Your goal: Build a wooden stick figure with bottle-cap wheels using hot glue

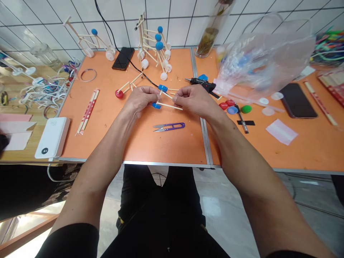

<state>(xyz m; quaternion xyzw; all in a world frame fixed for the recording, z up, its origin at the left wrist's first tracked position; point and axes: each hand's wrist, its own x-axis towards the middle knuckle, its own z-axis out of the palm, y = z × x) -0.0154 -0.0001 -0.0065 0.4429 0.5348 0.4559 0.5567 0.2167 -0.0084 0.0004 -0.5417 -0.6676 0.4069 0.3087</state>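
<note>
- Nearest me, the orange bench (172,150) runs across in front of the person's dark-clothed legs; a white rectangular power bank (52,138) sits at far left.
- A little further in, purple-handled metal snips (178,125) lie on the orange surface, touched by neither hand.
- Just beyond them I see the small frame of pale wooden sticks and blue plastic caps (170,106), held between both hands at mid-bench. I cannot tell whether it touches the surface.
- The left hand (142,98) is closed at the capped end, thumb and fingertips gripping the frame; the right hand (193,98) pinches a stick at the other side.
- Out to the right I have red plastic caps (230,103), a round green cap (246,109) and a dark smartphone (298,100).
- Behind the right hand lies a black glue gun (202,84).
- Furthest off, a taller stick model with blue and white round caps (159,45) stands near the white tiled wall (180,14), a black phone (123,58) to its left and a crumpled clear plastic bag (268,61) well to its right.
</note>
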